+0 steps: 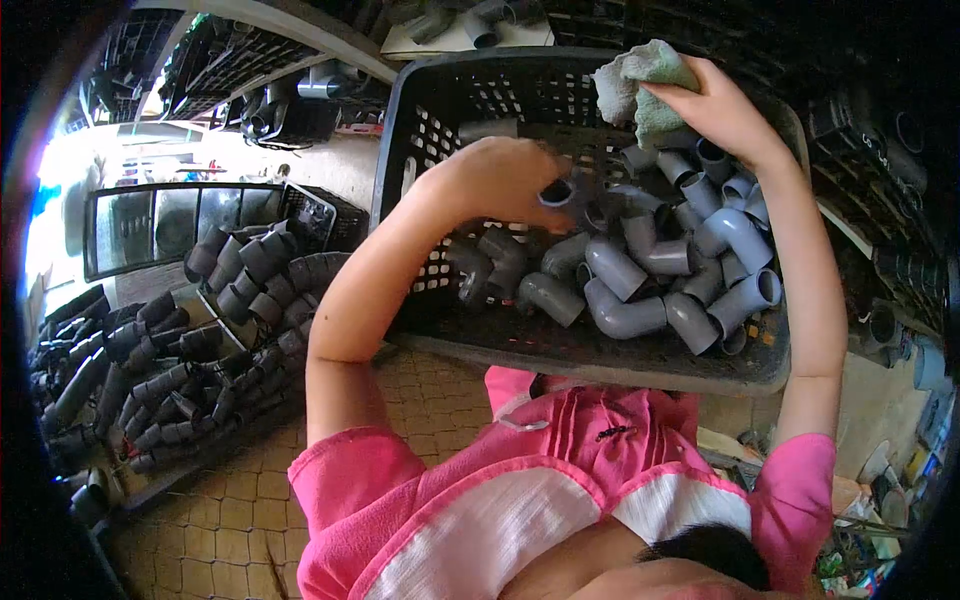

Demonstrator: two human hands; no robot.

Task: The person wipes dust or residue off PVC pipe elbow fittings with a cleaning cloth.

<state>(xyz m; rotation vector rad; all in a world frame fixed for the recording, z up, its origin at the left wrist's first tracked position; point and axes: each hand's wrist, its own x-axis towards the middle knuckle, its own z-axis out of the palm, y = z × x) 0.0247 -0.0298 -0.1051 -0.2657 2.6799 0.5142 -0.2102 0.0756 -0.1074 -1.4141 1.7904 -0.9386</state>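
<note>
My left hand, a little smeared by motion, is inside a black plastic basket, over its left half. Its fingers and thumb curl round a grey pipe fitting, whose round open end shows between them. My right hand is at the basket's far right side, closed on a pale green cloth that hangs in folds below the fingers. Under both hands lies a loose heap of grey pipe elbows, turned various ways, mostly in the right half. Another grey fitting lies near the back left wall.
A big pile of dark grey pipe fittings spreads on the left, beside a dark-framed panel. Tiled floor shows at lower left. More fittings sit on a ledge behind the basket. Dark crates line the right.
</note>
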